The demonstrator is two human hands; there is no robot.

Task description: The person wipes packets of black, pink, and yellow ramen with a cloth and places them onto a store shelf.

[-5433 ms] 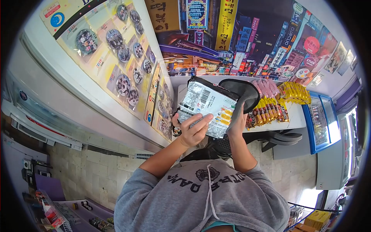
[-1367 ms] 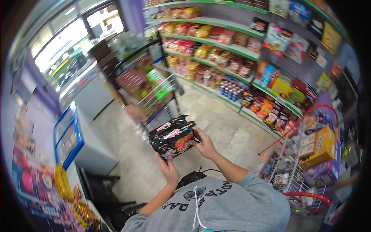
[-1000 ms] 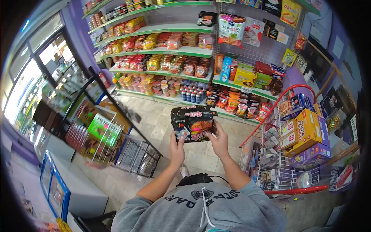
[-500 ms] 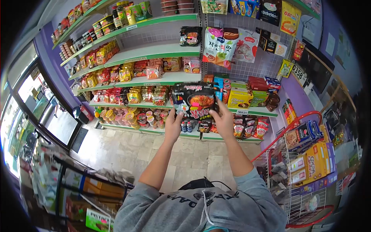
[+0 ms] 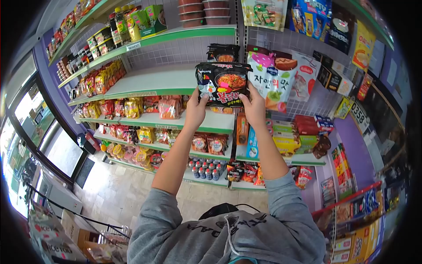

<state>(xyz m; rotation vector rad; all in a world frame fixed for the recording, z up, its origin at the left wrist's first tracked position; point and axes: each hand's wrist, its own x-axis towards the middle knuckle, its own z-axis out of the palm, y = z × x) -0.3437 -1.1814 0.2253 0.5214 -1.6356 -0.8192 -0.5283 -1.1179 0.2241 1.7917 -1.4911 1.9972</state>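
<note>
Held out in front of me is a black pack of instant noodles (image 5: 224, 83), its front printed with a bowl of red noodles. My left hand (image 5: 194, 111) grips its lower left side, thumb over the front. On the lower right side, my right hand (image 5: 254, 108) holds it the same way, fingers behind the pack. Just beyond, on the upper shelf (image 5: 169, 75), stand similar black noodle packs (image 5: 223, 52), which the held one partly overlaps in this view.
Packed shelves rise ahead, with red tubs (image 5: 191, 13) on top and small bottles (image 5: 205, 169) low down. A large white pouch (image 5: 273, 81) hangs at the right. A red-rimmed wire rack (image 5: 347, 198) stands near my right side, and a glass door (image 5: 59, 136) is at the left.
Both hands have raised the noodle pack from in front of the lower shelves up to the upper shelf. My view has come closer to the shelves.
</note>
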